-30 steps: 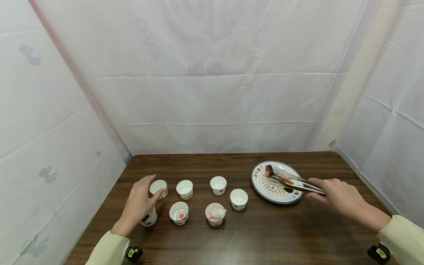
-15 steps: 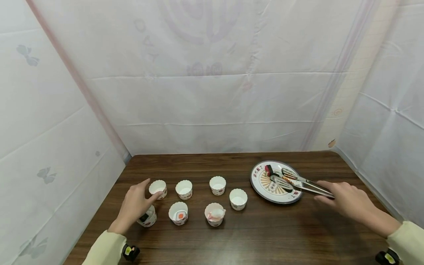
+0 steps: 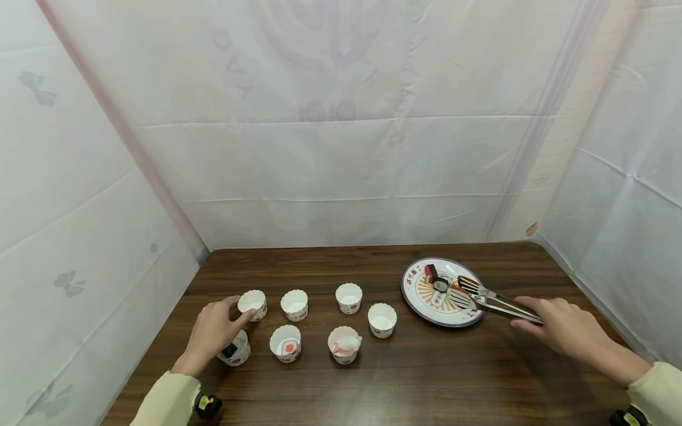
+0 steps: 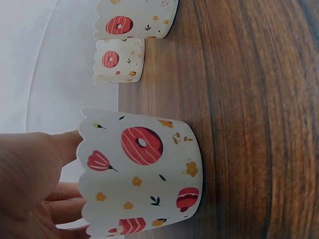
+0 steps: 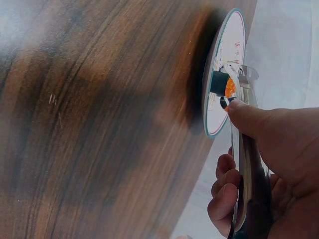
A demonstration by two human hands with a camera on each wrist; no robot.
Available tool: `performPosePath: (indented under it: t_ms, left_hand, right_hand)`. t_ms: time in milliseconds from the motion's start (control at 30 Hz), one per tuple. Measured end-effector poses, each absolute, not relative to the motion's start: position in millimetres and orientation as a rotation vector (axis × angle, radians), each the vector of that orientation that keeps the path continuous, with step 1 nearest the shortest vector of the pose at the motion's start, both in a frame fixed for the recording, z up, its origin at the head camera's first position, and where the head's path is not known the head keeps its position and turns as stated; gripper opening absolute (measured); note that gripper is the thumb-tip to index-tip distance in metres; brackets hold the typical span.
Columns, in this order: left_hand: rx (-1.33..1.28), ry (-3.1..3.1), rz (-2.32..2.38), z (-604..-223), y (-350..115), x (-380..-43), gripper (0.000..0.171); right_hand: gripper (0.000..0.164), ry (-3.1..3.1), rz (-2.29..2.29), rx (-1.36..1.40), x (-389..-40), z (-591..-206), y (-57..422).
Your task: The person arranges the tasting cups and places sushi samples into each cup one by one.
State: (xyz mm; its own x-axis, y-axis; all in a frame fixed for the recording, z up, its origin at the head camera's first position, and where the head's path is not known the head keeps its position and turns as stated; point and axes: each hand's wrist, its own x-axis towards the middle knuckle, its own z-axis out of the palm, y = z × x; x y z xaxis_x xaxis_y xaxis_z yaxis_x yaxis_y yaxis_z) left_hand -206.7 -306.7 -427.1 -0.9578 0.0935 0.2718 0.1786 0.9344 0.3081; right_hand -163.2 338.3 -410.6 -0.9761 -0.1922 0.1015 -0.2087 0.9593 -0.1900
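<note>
- Cups (image 3: 382,321): 7, patterned paper, on 1 wooden table (image 3: 426,378); 3 in front, 3 at back, 1 right of the back ones and slightly nearer.
- Filled cups, 3, all in front: front-left cup (image 3: 240,350) has a dark piece (image 3: 229,350); middle front cup (image 3: 286,354) a white-and-orange piece (image 3: 289,348); right front cup (image 3: 344,357) a pinkish-white piece (image 3: 347,344) reaching the rim.
- Plate (image 3: 426,307): 1, right side of table, well apart from cups.
- Food on plate: at least 3; red-and-black piece (image 3: 430,272), round roll (image 3: 441,285) beside it, orange-topped dark piece (image 5: 220,83) by the tongs' tips. Tongs partly cover that last one, so count may be off.
- Tongs (image 5: 256,194): 1, metal, ends spread apart over the plate.
- Right hand (image 3: 559,325): wrapped around the tongs' handle, thumb along one arm.
- Left hand (image 3: 210,328): thumb and index parted around back-left cup (image 3: 253,300), thumb across its near side; can't tell if it grips or just touches.
- Sleeves (image 3: 169,397): 2, pale yellow.
</note>
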Motion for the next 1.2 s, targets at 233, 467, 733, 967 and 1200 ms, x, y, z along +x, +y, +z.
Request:
performPosePath:
  t_ms: [233,467,733,967,1200]
  left_hand:
    - [-0.194,-2.842,-0.516,-428.3,-306.7,-209.1,0.051]
    - [-0.186,-2.839,-0.525,-431.2,-307.9,-210.6,0.05]
    - [-0.186,-2.838,-0.537,-431.5,-308.0,-210.7,0.048]
    - [-0.181,-2.843,-0.551,-430.8,-307.1,-211.5,0.048]
    - [-0.175,-2.843,-0.565,-430.6,-306.2,-211.1,0.048]
  right_hand:
    - [0.058,-3.033,0.308,0.304,-161.7,-414.3,339.3]
    - [0.051,-3.017,0.318,0.32,-159.9,-416.9,340.7]
    - [0.045,-2.999,0.293,0.315,-158.4,-417.3,341.9]
    - [0.043,-2.988,0.242,0.292,-159.0,-416.0,341.5]
    - [0.043,-2.992,0.24,0.281,-158.9,-416.3,341.4]
